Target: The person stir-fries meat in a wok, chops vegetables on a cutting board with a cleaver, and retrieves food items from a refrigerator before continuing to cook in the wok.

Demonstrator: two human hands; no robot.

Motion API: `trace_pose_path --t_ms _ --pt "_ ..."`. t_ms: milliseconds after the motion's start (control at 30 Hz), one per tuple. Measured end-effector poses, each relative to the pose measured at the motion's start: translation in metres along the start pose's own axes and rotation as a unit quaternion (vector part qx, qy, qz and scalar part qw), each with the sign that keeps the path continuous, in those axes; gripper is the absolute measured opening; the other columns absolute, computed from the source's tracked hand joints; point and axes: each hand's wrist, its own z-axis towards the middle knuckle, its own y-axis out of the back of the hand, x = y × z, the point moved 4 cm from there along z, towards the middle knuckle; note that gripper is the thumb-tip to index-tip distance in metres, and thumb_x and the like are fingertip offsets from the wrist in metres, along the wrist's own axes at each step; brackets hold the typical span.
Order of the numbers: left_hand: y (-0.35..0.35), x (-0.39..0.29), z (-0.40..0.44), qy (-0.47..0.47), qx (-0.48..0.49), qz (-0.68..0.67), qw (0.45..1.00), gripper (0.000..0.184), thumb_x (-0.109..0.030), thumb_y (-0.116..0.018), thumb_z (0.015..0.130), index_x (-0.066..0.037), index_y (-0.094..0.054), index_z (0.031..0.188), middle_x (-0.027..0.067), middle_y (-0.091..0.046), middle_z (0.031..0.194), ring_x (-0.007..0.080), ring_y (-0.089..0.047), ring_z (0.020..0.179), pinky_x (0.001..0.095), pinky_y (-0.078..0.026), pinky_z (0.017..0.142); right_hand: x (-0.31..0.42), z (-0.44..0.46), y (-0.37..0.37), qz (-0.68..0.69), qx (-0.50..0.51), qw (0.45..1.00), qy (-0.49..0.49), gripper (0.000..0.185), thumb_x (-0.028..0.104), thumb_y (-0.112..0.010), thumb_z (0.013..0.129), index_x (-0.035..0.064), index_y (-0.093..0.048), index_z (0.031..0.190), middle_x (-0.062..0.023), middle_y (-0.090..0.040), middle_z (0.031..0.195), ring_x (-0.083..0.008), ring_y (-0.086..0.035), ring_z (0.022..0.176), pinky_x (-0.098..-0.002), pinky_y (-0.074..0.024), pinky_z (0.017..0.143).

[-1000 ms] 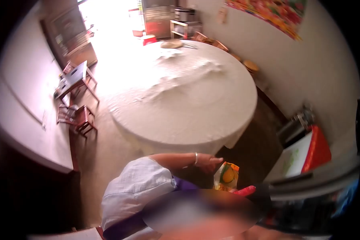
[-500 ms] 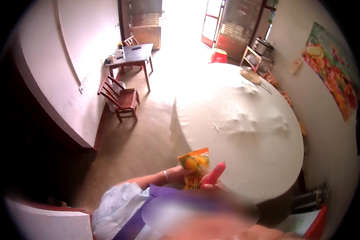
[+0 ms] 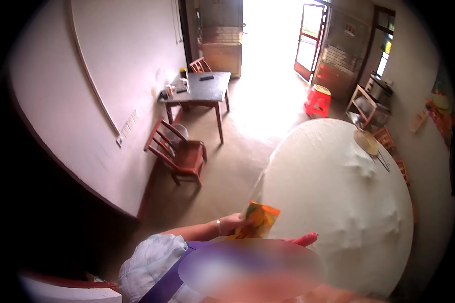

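The person wears a purple garment [image 3: 168, 284], plain and smooth, slanting down as a wide band. Just outside it, on the left arm, sits a loose, puffy white sleeve [image 3: 151, 258] with a faint bluish tint, thin pale lines and soft creases. Beyond the garment, a narrow silvery bracelet [image 3: 219, 227] circles the wrist of the left hand [image 3: 233, 224]. A blurred oval [image 3: 253, 267] hides much of the clothing beside the garment
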Motion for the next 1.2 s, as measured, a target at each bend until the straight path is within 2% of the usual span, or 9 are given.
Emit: trace_pose_path --t_ms 100,167,333,467,600,700,867,1033,1200 --pt "0.074 -0.073 -0.013 0.022 -0.149 0.062 0.987 0.05 -0.034 -0.062 0.088 0.0 -0.051 0.123 0.0118 -0.064 0.105 0.0219 -0.064 0.09 0.0364 -0.052 0.081 0.013 0.109 -0.014 0.027 0.027 0.998 0.057 0.028 0.0 -0.063 0.065 0.0008 -0.059 0.093 -0.0137 -0.066 0.094 -0.0249 -0.063 0.092 -0.0355 -0.0501 0.081" --pt "0.115 -0.126 -0.029 0.042 -0.218 -0.019 0.975 0.055 -0.041 -0.062 0.086 0.001 -0.053 0.121 0.017 -0.064 0.106 0.0278 -0.065 0.092 0.0405 -0.053 0.083 0.026 0.178 -0.033 0.033 0.047 0.997 0.049 0.034 -0.001 -0.065 0.066 0.0017 -0.057 0.099 -0.0121 -0.065 0.092 -0.0243 -0.063 0.092 -0.034 -0.0498 0.082" --pt "0.208 -0.246 -0.031 -0.089 -0.159 -0.311 0.933 0.066 -0.051 -0.06 0.083 -0.005 -0.047 0.128 0.0142 -0.058 0.121 0.029 -0.059 0.107 0.0422 -0.046 0.095 0.051 0.342 -0.083 0.018 0.137 0.99 0.004 0.033 0.003 -0.069 0.072 0.004 -0.056 0.102 -0.0084 -0.064 0.093 -0.0208 -0.062 0.09 -0.0329 -0.0481 0.082" --pt "0.304 -0.33 -0.003 -0.171 -0.147 -0.255 0.94 0.065 -0.054 -0.058 0.083 -0.005 -0.049 0.126 0.0116 -0.06 0.117 0.0262 -0.06 0.105 0.0403 -0.047 0.093 0.059 0.467 -0.101 0.002 0.146 0.989 0.003 0.031 0.004 -0.069 0.073 0.0048 -0.056 0.101 -0.0059 -0.063 0.089 -0.0189 -0.063 0.086 -0.0302 -0.0477 0.079" --pt "0.363 -0.421 0.068 -0.177 -0.081 -0.294 0.936 0.065 -0.056 -0.056 0.083 -0.006 -0.05 0.124 0.0105 -0.061 0.114 0.0247 -0.061 0.102 0.039 -0.048 0.091 0.069 0.572 -0.103 -0.013 0.032 0.999 -0.027 0.024 0.011 -0.066 0.081 0.0034 -0.055 0.101 -0.0055 -0.06 0.078 -0.0158 -0.062 0.073 -0.026 -0.047 0.065" --pt "0.391 -0.493 0.137 -0.142 -0.03 -0.321 0.936 0.065 -0.057 -0.055 0.083 -0.006 -0.051 0.123 0.0096 -0.062 0.111 0.0236 -0.061 0.101 0.038 -0.049 0.089 0.087 0.64 -0.106 0.068 -0.004 0.997 -0.035 0.023 0.012 -0.064 0.083 0.0028 -0.054 0.102 -0.0058 -0.06 0.077 -0.0149 -0.061 0.069 -0.0245 -0.0466 0.063" --pt "0.465 -0.611 0.282 -0.141 -0.002 -0.247 0.959 0.075 -0.067 -0.05 0.08 -0.005 -0.05 0.122 0.0136 -0.062 0.108 0.0259 -0.063 0.096 0.0375 -0.051 0.084 0.122 0.758 -0.061 -0.021 -0.076 0.996 -0.038 0.028 0.011 -0.064 0.083 0.0012 -0.054 0.107 -0.0063 -0.062 0.079 -0.0153 -0.063 0.07 -0.026 -0.0493 0.066" --pt "0.507 -0.721 0.401 -0.188 -0.032 -0.173 0.966 0.076 -0.068 -0.038 0.086 -0.007 -0.043 0.131 0.0104 -0.058 0.115 0.0224 -0.06 0.098 0.0359 -0.05 0.085 0.18 0.92 -0.002 -0.105 -0.064 0.992 -0.026 0.026 0.012 -0.064 0.083 0.0007 -0.055 0.105 -0.0041 -0.06 0.078 -0.0145 -0.062 0.07 -0.0272 -0.0508 0.067" --pt "0.533 -0.814 0.475 -0.279 -0.114 -0.173 0.938 0.072 -0.066 -0.033 0.09 -0.009 -0.04 0.133 0.0092 -0.053 0.121 0.0215 -0.057 0.102 0.0345 -0.049 0.088 0.253 1.07 -0.006 -0.098 0.001 0.995 -0.034 0.027 0.016 -0.064 0.085 0.0005 -0.054 0.105 -0.0043 -0.059 0.08 -0.0136 -0.061 0.071 -0.0277 -0.0508 0.068"
